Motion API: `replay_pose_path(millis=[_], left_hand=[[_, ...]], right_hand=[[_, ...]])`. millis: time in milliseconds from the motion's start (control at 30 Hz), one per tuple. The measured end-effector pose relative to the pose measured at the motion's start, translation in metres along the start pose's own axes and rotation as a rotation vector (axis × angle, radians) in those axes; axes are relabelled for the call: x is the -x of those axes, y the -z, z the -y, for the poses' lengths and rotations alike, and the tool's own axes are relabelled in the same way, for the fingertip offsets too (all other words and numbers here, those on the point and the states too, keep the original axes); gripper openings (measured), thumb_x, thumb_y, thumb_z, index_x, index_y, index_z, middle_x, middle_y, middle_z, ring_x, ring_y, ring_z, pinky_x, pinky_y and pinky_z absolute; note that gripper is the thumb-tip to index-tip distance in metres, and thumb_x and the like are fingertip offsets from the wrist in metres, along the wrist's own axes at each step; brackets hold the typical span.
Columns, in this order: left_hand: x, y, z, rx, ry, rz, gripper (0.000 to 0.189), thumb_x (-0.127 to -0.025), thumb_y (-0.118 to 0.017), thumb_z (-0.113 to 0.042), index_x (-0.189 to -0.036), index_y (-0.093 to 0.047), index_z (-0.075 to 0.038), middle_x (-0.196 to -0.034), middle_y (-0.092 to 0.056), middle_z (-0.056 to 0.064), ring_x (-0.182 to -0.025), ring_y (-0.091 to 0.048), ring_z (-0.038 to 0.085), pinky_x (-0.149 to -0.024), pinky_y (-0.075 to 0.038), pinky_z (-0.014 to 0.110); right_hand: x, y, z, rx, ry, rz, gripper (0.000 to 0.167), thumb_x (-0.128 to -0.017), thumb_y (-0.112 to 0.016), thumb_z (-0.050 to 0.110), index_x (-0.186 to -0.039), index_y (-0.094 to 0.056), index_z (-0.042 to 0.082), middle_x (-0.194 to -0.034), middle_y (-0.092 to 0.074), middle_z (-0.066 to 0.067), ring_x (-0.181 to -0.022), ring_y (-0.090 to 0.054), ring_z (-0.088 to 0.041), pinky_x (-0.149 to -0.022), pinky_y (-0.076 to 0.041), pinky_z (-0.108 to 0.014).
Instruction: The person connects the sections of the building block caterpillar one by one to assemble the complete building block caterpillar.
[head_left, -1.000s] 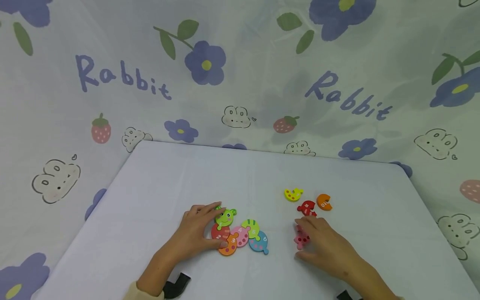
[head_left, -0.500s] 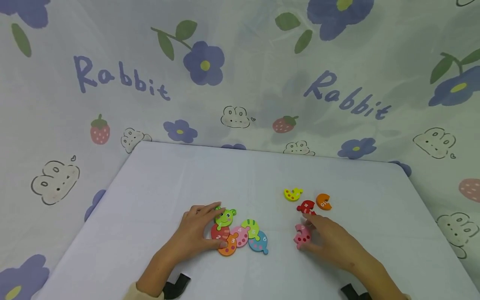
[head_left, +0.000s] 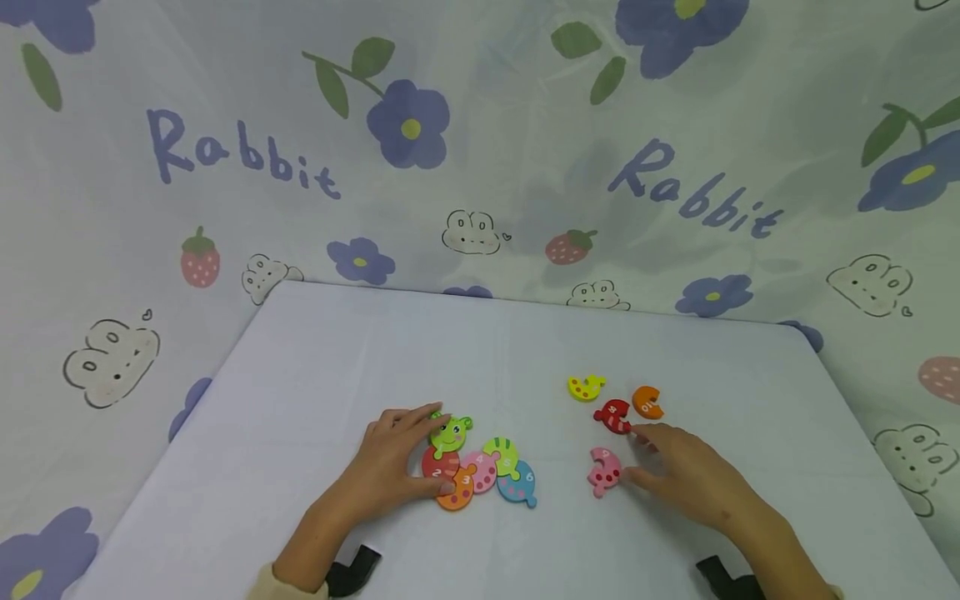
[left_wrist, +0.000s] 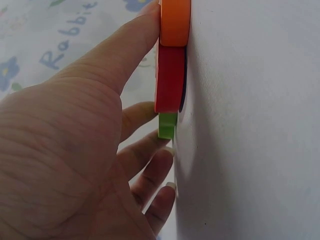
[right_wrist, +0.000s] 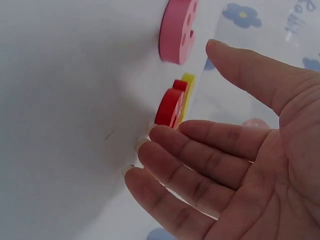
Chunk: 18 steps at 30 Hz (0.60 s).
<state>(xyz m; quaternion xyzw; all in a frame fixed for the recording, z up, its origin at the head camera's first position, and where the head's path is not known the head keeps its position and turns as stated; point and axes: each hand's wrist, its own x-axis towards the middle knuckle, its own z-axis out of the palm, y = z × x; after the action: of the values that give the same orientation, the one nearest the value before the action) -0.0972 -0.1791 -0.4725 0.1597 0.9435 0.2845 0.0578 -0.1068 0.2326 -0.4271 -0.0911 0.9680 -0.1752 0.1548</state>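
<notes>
On the white table lies a joined caterpillar number puzzle point(head_left: 481, 472), made of a green smiling head, red 2, orange 3, pink 4, green 5 and blue 6. My left hand point(head_left: 385, 460) rests on its left end, thumb on the orange 3 piece point(left_wrist: 175, 22), fingers at the green head point(head_left: 450, 434). To the right, my right hand point(head_left: 682, 471) holds nothing. Its thumb is beside a loose pink spotted piece point(head_left: 604, 472); its fingertips are close to the red 8 piece point(head_left: 612, 417). Whether they touch it I cannot tell.
Behind the red piece lie a yellow spotted piece point(head_left: 586, 388) and an orange 10 piece point(head_left: 647, 402). Black objects point(head_left: 354, 572) show near both wrists at the front. A patterned cloth point(head_left: 480, 150) hangs beyond the table's back edge.
My right hand has drawn back to the right from over the pink spotted piece, which is now uncovered. The left hand and the joined caterpillar have stayed in place.
</notes>
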Motion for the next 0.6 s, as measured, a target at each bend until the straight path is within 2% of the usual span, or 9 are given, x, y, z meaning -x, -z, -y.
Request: replay_pose_path(millis=[200, 367, 600], left_hand=[[0.000, 0.000, 0.000, -0.004, -0.001, 0.000, 0.089, -0.074, -0.091, -0.057, -0.151, -0.058, -0.025, -0.162, -0.044, -0.005, -0.137, -0.040, 0.024, -0.104, -0.037, 0.053], [-0.001, 0.000, 0.001, 0.001, -0.003, -0.001, 0.089, -0.074, -0.091, -0.057, -0.151, -0.058, -0.025, -0.162, -0.044, -0.005, -0.137, -0.040, 0.025, -0.104, -0.036, 0.054], [-0.002, 0.001, 0.002, -0.006, -0.007, 0.002, 0.090, -0.074, -0.091, -0.058, -0.151, -0.058, -0.025, -0.162, -0.043, -0.005, -0.137, -0.040, 0.025, -0.104, -0.036, 0.053]], right_hand=[[-0.001, 0.004, -0.007, 0.043, -0.017, -0.012, 0.070, -0.084, -0.087, 0.043, -0.136, -0.064, 0.001, -0.117, -0.072, -0.009, -0.115, -0.064, -0.036, -0.094, -0.054, -0.059], [-0.001, 0.008, -0.010, 0.093, -0.016, -0.014, 0.072, -0.085, -0.085, 0.045, -0.137, -0.064, 0.000, -0.128, -0.069, -0.018, -0.125, -0.058, -0.045, -0.098, -0.049, -0.064], [-0.002, 0.014, -0.014, 0.103, 0.014, -0.033, 0.073, -0.086, -0.085, 0.043, -0.138, -0.062, -0.002, -0.127, -0.070, -0.019, -0.124, -0.060, -0.046, -0.096, -0.050, -0.065]])
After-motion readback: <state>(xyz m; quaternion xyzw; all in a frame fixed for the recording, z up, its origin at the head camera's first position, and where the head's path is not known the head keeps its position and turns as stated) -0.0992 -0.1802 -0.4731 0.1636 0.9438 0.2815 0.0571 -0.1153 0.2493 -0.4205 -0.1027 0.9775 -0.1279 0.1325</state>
